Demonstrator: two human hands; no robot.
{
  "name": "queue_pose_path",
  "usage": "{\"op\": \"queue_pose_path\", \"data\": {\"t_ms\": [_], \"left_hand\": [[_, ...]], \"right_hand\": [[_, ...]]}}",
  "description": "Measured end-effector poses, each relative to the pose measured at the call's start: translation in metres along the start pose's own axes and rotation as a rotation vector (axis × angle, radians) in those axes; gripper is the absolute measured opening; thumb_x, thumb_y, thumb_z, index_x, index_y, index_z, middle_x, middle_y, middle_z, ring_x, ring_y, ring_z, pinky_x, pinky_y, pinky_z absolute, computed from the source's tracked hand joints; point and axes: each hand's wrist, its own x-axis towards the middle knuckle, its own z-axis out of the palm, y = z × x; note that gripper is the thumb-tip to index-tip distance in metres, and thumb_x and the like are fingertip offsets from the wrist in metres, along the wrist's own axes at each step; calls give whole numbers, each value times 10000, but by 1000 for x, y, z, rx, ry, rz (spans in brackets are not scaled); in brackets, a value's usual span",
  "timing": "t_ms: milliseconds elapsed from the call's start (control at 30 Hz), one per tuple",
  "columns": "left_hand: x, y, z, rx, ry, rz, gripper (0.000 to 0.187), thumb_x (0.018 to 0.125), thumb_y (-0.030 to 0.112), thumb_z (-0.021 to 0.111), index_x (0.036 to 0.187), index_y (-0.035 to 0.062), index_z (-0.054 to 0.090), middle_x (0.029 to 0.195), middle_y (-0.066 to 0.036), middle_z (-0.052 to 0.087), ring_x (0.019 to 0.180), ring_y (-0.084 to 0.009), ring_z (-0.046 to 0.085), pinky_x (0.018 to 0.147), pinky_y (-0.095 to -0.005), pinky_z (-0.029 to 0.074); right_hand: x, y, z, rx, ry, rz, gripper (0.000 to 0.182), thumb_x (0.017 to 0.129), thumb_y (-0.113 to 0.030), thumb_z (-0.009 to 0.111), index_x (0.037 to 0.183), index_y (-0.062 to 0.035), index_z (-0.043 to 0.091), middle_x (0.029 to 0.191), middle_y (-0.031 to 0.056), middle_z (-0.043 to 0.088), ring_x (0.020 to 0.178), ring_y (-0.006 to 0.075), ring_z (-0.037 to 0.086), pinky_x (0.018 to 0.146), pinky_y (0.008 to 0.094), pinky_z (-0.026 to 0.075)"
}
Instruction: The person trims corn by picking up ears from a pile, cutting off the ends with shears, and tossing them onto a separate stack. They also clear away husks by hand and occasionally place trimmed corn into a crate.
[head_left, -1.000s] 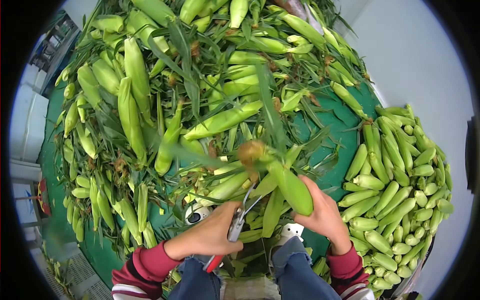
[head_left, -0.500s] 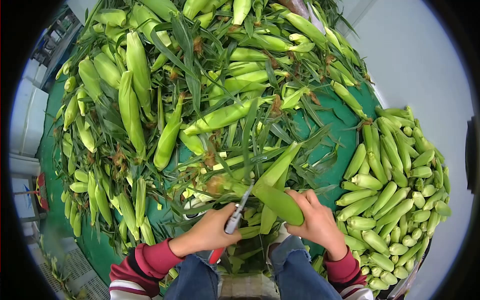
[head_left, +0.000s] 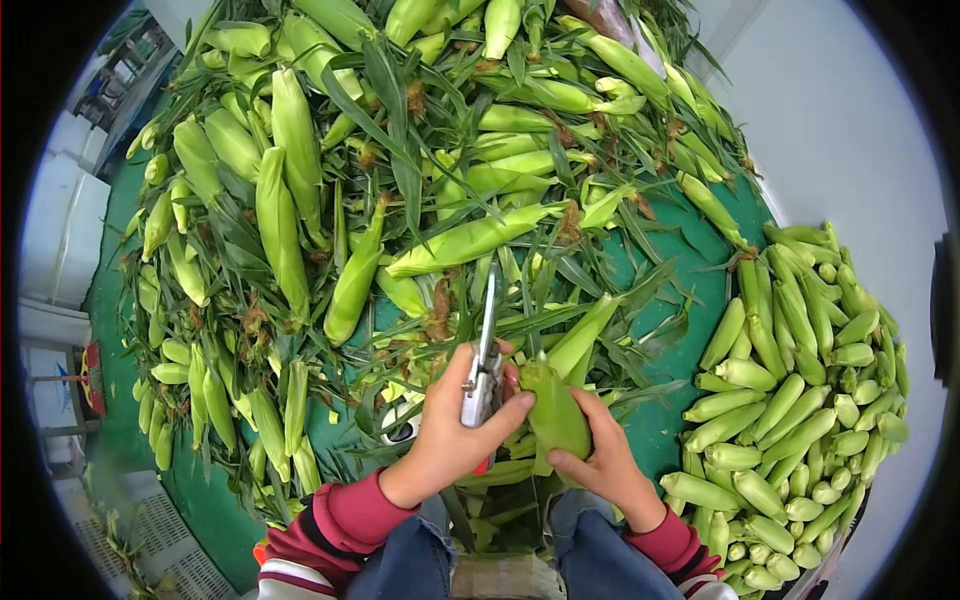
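Observation:
My left hand [head_left: 448, 430] grips a pair of metal shears [head_left: 486, 352] with a red handle, blades closed and pointing up and away from me. My right hand [head_left: 596, 455] holds a green ear of corn [head_left: 554, 410] upright, its husk tip just right of the shears. The two hands are close together above my knees in blue jeans. Both sleeves are red.
A big heap of untrimmed corn with long leaves [head_left: 400, 180] covers the green sheet [head_left: 690, 290] ahead and to the left. A pile of trimmed ears [head_left: 800, 400] lies at the right. Cut leaves lie around my feet; a white wall is at the right.
The ear's silky end is gone from the ear. The shears swung from pointing right at the ear to pointing up. My right hand turned the ear upright and drew it closer.

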Motion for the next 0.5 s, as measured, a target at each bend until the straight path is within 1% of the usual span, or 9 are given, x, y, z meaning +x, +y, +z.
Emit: {"op": "queue_pose_path", "data": {"t_ms": [33,67,133,167,267,367,467,500], "left_hand": [[0,3,-1,39,20,28,406,816,43,694,1166,17,490,927,-32,603,745,-79,569,656,-229,464],[-1,5,-2,89,17,39,406,806,50,696,1158,16,496,917,-40,609,746,-84,576,660,-232,467],[-4,10,-6,187,9,54,406,788,64,700,1142,14,506,898,-56,621,749,-93,591,668,-239,474],[-6,15,-7,260,15,-4,401,772,67,673,1134,13,508,882,-72,634,757,-99,604,680,-263,486],[-7,2,-6,119,38,-111,409,781,-50,589,1171,43,505,933,-29,587,837,-87,555,740,-251,482],[-2,0,-3,-394,125,-473,384,791,-54,541,1160,46,510,944,-55,599,847,-133,595,736,-276,506],[0,0,-5,-667,107,-681,354,793,-44,526,1130,67,534,975,-37,599,840,-138,591,699,-286,497],[-1,-1,-4,-750,68,-671,348,813,-19,572,1145,75,523,965,-40,600,844,-138,597,678,-298,501]], "right_hand": [[2,-7,-3,-57,12,-13,715,753,-264,784,1323,-14,431,1140,170,539,986,312,586,828,351,489],[5,-10,-4,-116,24,-26,723,730,-272,803,1308,-17,453,1108,168,543,958,322,593,796,355,502],[4,-9,-5,-195,45,-68,726,695,-283,824,1281,-19,488,1054,153,545,914,319,600,733,364,514],[3,-7,-5,-234,55,-87,727,677,-289,835,1267,-21,505,1027,146,546,892,317,604,701,369,519],[-2,-6,-3,-416,114,-174,720,662,-283,840,1258,-31,524,1004,131,549,884,297,607,670,366,522],[-8,-3,2,-335,172,-184,740,653,-252,848,1276,-34,513,1058,139,561,926,301,609,743,350,519],[-2,-1,7,73,128,-73,733,669,-205,844,1295,-33,502,1164,152,559,1006,287,606,848,341,494],[-2,5,15,285,153,5,732,674,-190,841,1300,-29,496,1183,156,558,1028,283,601,873,343,483]]}}
